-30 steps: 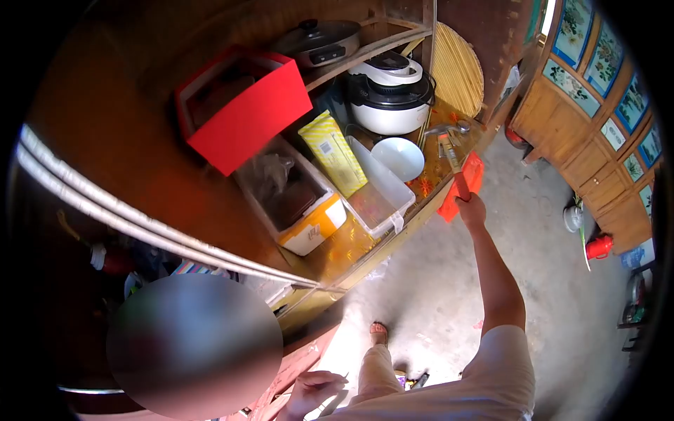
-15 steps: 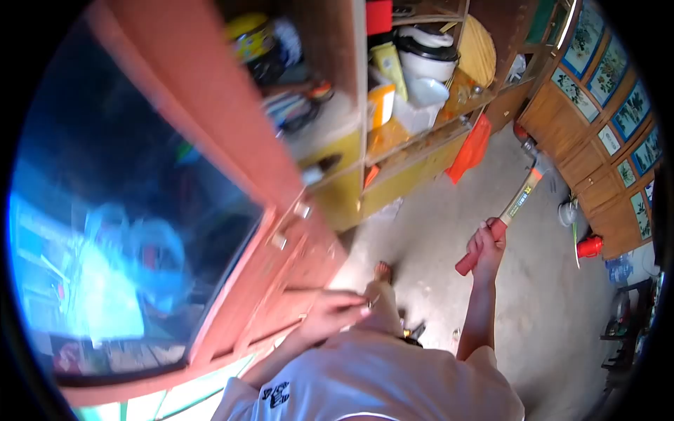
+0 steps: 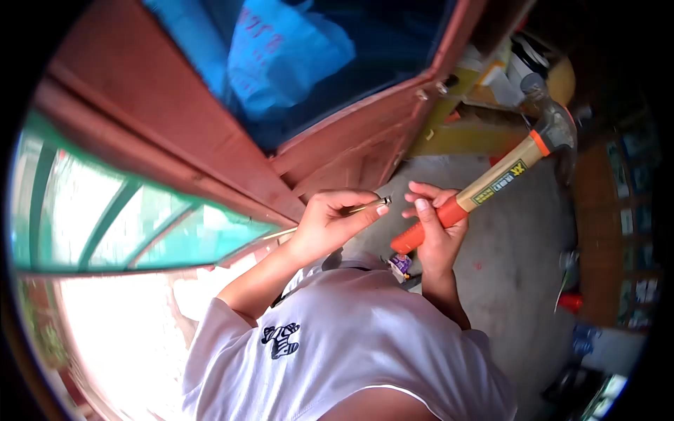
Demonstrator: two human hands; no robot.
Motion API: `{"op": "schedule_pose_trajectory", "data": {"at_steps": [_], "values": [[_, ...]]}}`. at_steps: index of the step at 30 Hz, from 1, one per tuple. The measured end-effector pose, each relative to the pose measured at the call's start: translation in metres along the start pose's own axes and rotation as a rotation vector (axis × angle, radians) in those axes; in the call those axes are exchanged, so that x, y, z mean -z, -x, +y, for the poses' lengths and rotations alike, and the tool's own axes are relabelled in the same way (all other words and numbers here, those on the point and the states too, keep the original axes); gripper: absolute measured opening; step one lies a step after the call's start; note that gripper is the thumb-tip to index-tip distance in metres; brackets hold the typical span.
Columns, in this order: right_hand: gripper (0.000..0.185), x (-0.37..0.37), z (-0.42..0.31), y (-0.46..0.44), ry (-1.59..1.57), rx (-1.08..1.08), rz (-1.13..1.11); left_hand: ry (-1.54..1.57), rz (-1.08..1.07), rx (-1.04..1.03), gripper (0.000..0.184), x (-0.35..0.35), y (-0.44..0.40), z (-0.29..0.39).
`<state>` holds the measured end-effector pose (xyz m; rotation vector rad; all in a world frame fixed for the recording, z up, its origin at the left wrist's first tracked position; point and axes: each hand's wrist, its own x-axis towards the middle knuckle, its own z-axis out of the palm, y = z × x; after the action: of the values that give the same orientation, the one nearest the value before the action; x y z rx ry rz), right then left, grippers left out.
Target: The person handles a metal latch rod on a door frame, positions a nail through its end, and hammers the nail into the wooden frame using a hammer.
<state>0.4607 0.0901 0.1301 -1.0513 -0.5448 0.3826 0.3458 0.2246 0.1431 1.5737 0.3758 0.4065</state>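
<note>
A claw hammer (image 3: 500, 181) with a red-orange grip, a wooden shaft and a dark metal head rests in my right hand (image 3: 441, 228). The thumb lies along its grip, some fingers are loosely raised, and the head points up to the right. My left hand (image 3: 330, 223) pinches a small, thin metal piece (image 3: 384, 201) between thumb and forefinger. Its bright end sticks out towards the right hand; the fingers hide the rest, so its exact kind is unclear. Both hands are in front of my chest, a small gap apart.
A reddish wooden cabinet (image 3: 337, 165) with dark glass, a blue bag (image 3: 288, 52) showing behind it, stands ahead. On the left is a bright green-framed window (image 3: 140, 210). Shelves with containers are at the upper right. Grey floor (image 3: 512, 238) lies below.
My view has turned left towards the cabinet and window. Both hands have come closer together in front of my chest, the hammer still in the right and the small metal piece in the left.
</note>
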Motion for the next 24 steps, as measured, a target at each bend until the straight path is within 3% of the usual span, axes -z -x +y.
{"op": "schedule_pose_trajectory", "data": {"at_steps": [4, 13, 17, 20, 21, 24], "values": [[0.02, -0.023, 0.013, 0.001, -0.058, -0.017, -0.153, -0.118, 0.113, -0.128, 0.019, 0.013, 0.019, 0.011], [0.016, -0.082, 0.046, 0.037, -0.141, -0.143, -0.343, -0.43, 0.355, -0.149, 0.018, 0.058, 0.089, 0.018], [0.014, -0.107, 0.039, 0.05, -0.12, -0.176, -0.302, -0.29, 0.52, -0.149, 0.022, 0.09, 0.116, 0.025], [0.015, -0.095, 0.005, 0.049, -0.102, -0.161, -0.288, -0.445, 0.667, -0.151, 0.024, 0.102, 0.112, 0.067], [0.015, -0.095, 0.011, 0.053, -0.096, -0.148, -0.295, -0.546, 0.664, -0.038, 0.021, 0.121, 0.112, 0.073], [0.016, -0.122, 0.039, 0.089, -0.052, -0.113, -0.242, -0.8, 0.716, -0.175, 0.024, 0.178, 0.114, 0.07]]}}
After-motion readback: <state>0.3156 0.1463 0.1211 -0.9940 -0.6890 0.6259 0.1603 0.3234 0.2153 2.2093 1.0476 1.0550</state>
